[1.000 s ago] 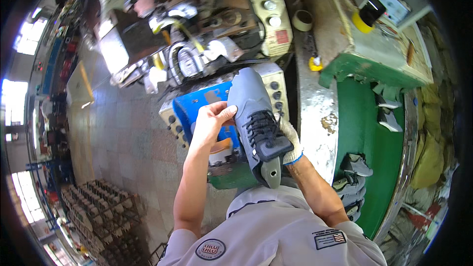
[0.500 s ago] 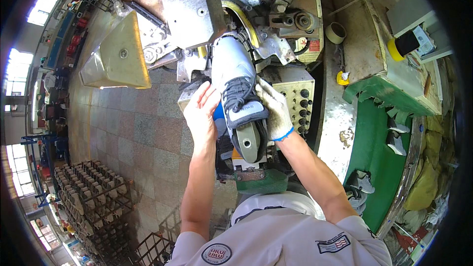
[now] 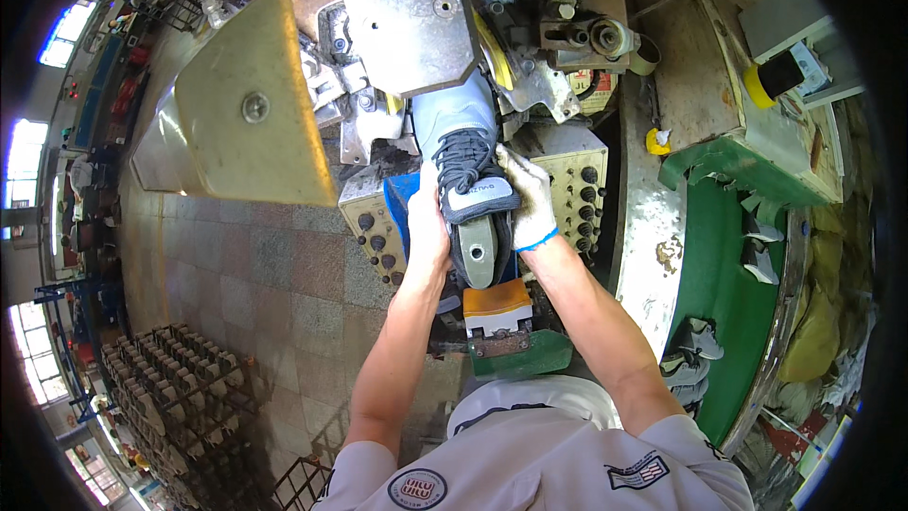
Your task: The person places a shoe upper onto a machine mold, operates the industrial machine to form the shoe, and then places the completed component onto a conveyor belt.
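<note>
A light-grey shoe upper (image 3: 454, 118) with dark laces and a dark collar points toe-first into the jaws of a metal machine (image 3: 407, 14). Inside it is a grey-green shoe last (image 3: 477, 251), whose top with a round hole shows at the near end. My bare left hand (image 3: 428, 222) is closed against the left side of the shoe. On the other side my right hand (image 3: 530, 194), in a whitish glove with a blue cuff, grips it. The toe is hidden under the machine's front plate.
A big yellowish cone-shaped guard (image 3: 251, 104) juts out at left. Knobbed control panels (image 3: 577, 189) flank the shoe, with an orange pad (image 3: 497, 298) below it. At right runs a green conveyor (image 3: 724, 312) bearing several shoes. Racks of shoe lasts (image 3: 175, 388) stand lower left.
My left hand has gone from open beside the shoe to closed against it. The shoe has moved farther under the machine's plate. The yellowish guard and the plate appear larger and nearer.
</note>
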`<state>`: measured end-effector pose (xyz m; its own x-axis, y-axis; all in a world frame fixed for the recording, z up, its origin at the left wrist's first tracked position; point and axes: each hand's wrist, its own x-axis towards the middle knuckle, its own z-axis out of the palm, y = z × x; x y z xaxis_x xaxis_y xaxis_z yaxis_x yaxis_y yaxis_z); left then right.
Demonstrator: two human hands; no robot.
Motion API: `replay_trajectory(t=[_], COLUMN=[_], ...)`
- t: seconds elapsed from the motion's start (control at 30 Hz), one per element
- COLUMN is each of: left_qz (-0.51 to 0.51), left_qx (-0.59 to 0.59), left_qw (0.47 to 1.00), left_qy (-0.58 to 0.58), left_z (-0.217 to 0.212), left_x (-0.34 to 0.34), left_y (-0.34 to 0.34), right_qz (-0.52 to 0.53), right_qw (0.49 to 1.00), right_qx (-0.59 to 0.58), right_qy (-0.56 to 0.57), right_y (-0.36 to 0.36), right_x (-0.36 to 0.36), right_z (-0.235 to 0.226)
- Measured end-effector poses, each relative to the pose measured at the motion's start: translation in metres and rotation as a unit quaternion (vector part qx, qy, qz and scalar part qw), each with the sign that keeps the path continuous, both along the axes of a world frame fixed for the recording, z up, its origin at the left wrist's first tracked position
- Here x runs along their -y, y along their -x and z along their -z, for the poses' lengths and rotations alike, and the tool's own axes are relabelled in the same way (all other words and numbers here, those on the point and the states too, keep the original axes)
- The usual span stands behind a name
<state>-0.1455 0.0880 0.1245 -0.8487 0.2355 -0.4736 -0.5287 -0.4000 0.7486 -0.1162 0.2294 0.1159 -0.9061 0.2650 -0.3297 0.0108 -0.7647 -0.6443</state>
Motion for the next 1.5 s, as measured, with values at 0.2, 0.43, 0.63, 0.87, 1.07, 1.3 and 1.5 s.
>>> replay_trajectory(t=[0.2, 0.43, 0.63, 0.87, 1.07, 1.3, 1.5], left_qz=[-0.013, -0.036, -0.062, 0.041, -0.04, -0.008, 0.033], left_qx=[-0.025, -0.133, -0.09, -0.027, -0.047, -0.074, -0.163], left_qw=[1.0, 0.99, 0.993, 0.825, 0.787, 0.82, 0.73], left_qy=[0.011, 0.041, 0.055, 0.563, 0.613, 0.567, 0.663], left_z=[0.019, 0.044, 0.028, 0.148, 0.204, 0.15, -0.049], left_x=[-0.002, -0.011, -0.004, 0.1, 0.081, 0.121, 0.144], left_y=[-0.002, -0.001, -0.021, -0.198, -0.194, -0.206, -0.226], right_qz=[0.021, 0.03, -0.007, 0.075, 0.086, 0.012, -0.055], right_qw=[0.997, 0.993, 0.989, 0.996, 0.974, 0.982, 0.983], right_qx=[0.071, 0.023, 0.058, -0.053, 0.126, 0.09, 0.087], right_qy=[-0.017, -0.116, -0.135, 0.006, -0.168, -0.168, -0.151], right_y=[-0.002, 0.001, -0.018, -0.185, -0.218, -0.212, -0.226], right_x=[0.007, 0.0, -0.008, -0.105, -0.091, -0.096, -0.053], right_z=[0.005, 0.025, 0.006, 0.029, 0.001, -0.012, -0.057])
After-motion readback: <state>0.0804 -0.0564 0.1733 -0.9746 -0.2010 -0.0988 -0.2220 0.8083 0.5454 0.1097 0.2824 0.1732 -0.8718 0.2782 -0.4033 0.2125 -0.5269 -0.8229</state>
